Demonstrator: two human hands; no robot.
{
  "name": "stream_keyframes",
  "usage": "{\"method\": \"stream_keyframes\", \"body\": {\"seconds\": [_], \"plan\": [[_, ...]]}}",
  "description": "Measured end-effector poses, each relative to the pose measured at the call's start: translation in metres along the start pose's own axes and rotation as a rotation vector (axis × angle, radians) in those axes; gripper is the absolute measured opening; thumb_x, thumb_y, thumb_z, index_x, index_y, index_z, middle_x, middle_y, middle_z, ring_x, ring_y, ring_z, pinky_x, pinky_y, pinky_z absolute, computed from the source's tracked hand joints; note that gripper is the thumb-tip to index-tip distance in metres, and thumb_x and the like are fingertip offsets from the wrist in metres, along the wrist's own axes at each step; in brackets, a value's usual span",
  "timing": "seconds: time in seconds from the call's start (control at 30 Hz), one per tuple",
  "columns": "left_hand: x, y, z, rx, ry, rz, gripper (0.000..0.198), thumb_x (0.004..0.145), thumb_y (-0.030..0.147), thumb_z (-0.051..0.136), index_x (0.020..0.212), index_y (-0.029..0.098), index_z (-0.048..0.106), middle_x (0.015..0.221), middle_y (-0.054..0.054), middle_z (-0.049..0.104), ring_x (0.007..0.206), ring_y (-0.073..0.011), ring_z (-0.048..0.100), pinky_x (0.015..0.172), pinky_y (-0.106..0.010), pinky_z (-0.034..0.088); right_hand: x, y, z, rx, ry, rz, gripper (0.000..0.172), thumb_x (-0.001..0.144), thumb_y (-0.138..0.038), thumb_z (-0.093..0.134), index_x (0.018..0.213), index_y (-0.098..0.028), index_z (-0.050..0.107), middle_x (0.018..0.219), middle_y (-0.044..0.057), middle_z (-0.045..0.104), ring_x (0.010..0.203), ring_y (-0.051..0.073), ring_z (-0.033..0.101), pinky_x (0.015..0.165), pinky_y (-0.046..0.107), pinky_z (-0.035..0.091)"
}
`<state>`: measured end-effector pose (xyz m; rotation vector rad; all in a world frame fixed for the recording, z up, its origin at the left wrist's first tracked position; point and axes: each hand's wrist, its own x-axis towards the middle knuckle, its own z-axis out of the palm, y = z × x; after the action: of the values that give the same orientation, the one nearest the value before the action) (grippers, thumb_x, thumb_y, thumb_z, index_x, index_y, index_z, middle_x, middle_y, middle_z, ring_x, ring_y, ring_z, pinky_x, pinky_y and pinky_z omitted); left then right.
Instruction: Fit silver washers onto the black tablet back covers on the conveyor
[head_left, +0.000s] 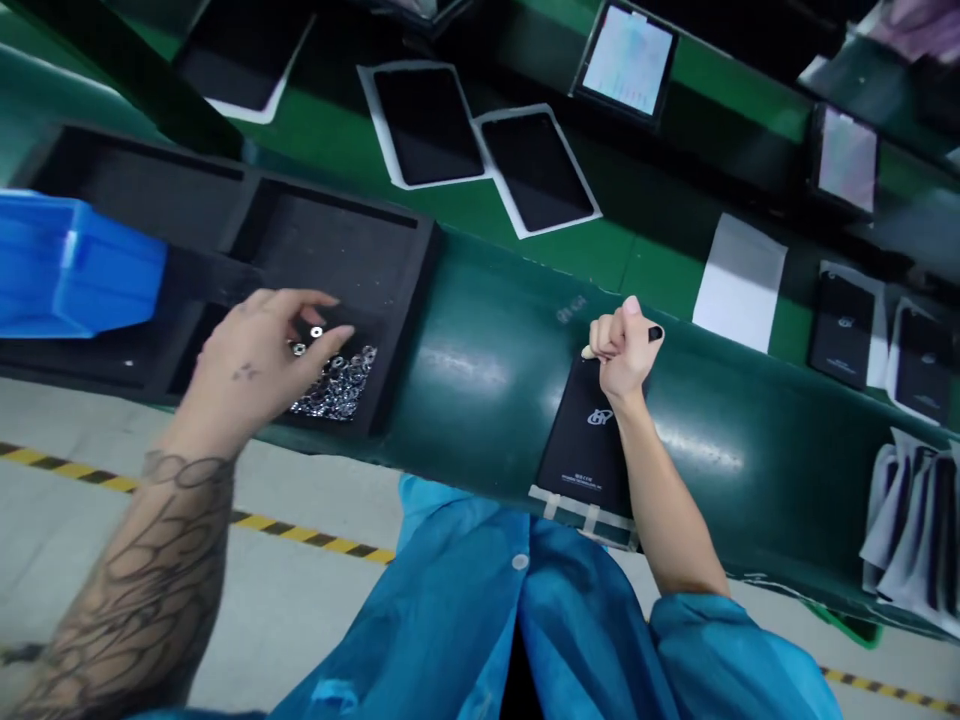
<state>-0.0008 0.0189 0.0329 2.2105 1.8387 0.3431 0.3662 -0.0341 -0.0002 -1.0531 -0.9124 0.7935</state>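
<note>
My left hand (262,345) reaches over a compartment of a black tray (409,310), thumb and fingers apart. Small shiny metal rings (341,388) lie heaped below the fingers. Two rings (316,331) show between thumb and forefinger; whether they touch the hand I cannot tell. My right hand (626,345) is closed in a fist around a slim pen-like tool (655,333); its black end sticks out on the right and a pale tip on the left. Under this fist lies a black tablet (581,440), back up with a white logo, with a pale strip along its near edge.
A blue bin (82,265) sits on the tray's left part. Black tablets on white sheets (427,125) lie on the green surface behind the bench. Lit screens (628,60) stand at the back. To the right are a white sheet (739,285), more tablets (844,325) and upright sleeved pieces (911,530).
</note>
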Motion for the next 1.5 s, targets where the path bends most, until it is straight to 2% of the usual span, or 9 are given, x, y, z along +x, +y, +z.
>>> {"method": "stream_keyframes", "body": {"seconds": [0.13,0.3,0.5,0.67,0.8,0.97,1.2,1.4,1.5], "plan": [[-0.018,-0.024,0.006,-0.010,-0.070,-0.112,0.029,0.095,0.050,0.058,0.114,0.031,0.069,0.096,0.000,0.073,0.082,-0.0221,0.066,0.078,-0.030,0.047,-0.003,-0.003,0.004,0.003,-0.065,-0.009,0.076,0.102,-0.065,0.066,0.054,-0.026,0.022,0.045,-0.009,0.016,0.037,0.008,0.018,0.040,0.030,0.014],[-0.018,-0.016,0.013,-0.028,-0.013,-0.061,0.023,0.097,0.046,0.054,0.100,0.028,0.068,0.095,-0.002,0.075,0.094,-0.0254,0.071,0.087,-0.033,0.050,-0.005,-0.002,0.008,-0.079,-0.044,-0.013,0.075,0.102,-0.061,0.068,0.055,-0.025,0.022,0.046,-0.009,0.017,0.038,0.008,0.018,0.041,0.029,0.014],[-0.021,-0.012,0.011,0.055,-0.029,-0.197,0.028,0.096,0.051,0.061,0.116,0.032,0.067,0.098,-0.002,0.072,0.088,-0.0284,0.069,0.075,-0.035,0.050,-0.008,0.002,0.010,-0.215,-0.062,-0.001,0.076,0.102,-0.068,0.064,0.056,-0.025,0.020,0.046,-0.008,0.018,0.040,0.008,0.019,0.043,0.030,0.017],[-0.017,-0.003,0.009,0.083,0.001,-0.192,0.019,0.099,0.046,0.057,0.109,0.032,0.066,0.115,-0.005,0.069,0.099,-0.0315,0.069,0.083,-0.040,0.054,-0.014,0.004,0.007,-0.215,-0.018,-0.001,0.074,0.104,-0.063,0.064,0.056,-0.025,0.021,0.048,-0.008,0.019,0.040,0.008,0.022,0.044,0.030,0.019],[-0.014,0.001,0.005,0.062,-0.112,-0.176,0.015,0.104,0.034,0.051,0.105,0.028,0.065,0.113,-0.008,0.071,0.103,-0.0301,0.070,0.089,-0.041,0.055,-0.019,0.009,0.003,-0.263,0.089,-0.085,0.073,0.098,-0.057,0.074,0.053,-0.024,0.028,0.047,-0.006,0.027,0.040,0.010,0.028,0.044,0.031,0.021],[-0.015,-0.005,0.007,0.099,-0.155,-0.200,0.016,0.110,0.034,0.049,0.114,0.029,0.063,0.118,-0.008,0.071,0.113,-0.0294,0.068,0.089,-0.040,0.055,-0.015,0.011,0.004,-0.127,0.049,-0.046,0.073,0.098,-0.047,0.075,0.054,-0.023,0.022,0.047,-0.007,0.022,0.040,0.008,0.021,0.046,0.031,0.017],[-0.017,-0.009,0.011,0.074,-0.149,-0.089,0.019,0.111,0.028,0.047,0.104,0.024,0.063,0.111,-0.011,0.069,0.111,-0.0311,0.063,0.090,-0.042,0.055,-0.013,0.004,0.005,-0.124,0.038,-0.042,0.072,0.099,-0.045,0.075,0.056,-0.022,0.022,0.049,-0.007,0.023,0.041,0.007,0.023,0.047,0.030,0.018],[-0.017,-0.018,0.004,-0.072,-0.183,0.091,0.019,0.112,0.024,0.052,0.128,0.023,0.063,0.123,-0.008,0.069,0.112,-0.0257,0.067,0.100,-0.041,0.056,-0.012,0.004,0.007,-0.151,0.048,-0.025,0.071,0.097,-0.051,0.076,0.057,-0.024,0.023,0.049,-0.007,0.024,0.042,0.008,0.023,0.047,0.030,0.019],[-0.013,-0.019,0.004,0.040,-0.240,0.179,0.025,0.111,0.028,0.058,0.135,0.023,0.063,0.124,-0.009,0.069,0.114,-0.0279,0.064,0.099,-0.042,0.056,-0.010,0.002,0.007,-0.123,0.040,-0.028,0.069,0.095,-0.049,0.076,0.058,-0.024,0.024,0.049,-0.008,0.023,0.041,0.007,0.021,0.047,0.029,0.018]]}}
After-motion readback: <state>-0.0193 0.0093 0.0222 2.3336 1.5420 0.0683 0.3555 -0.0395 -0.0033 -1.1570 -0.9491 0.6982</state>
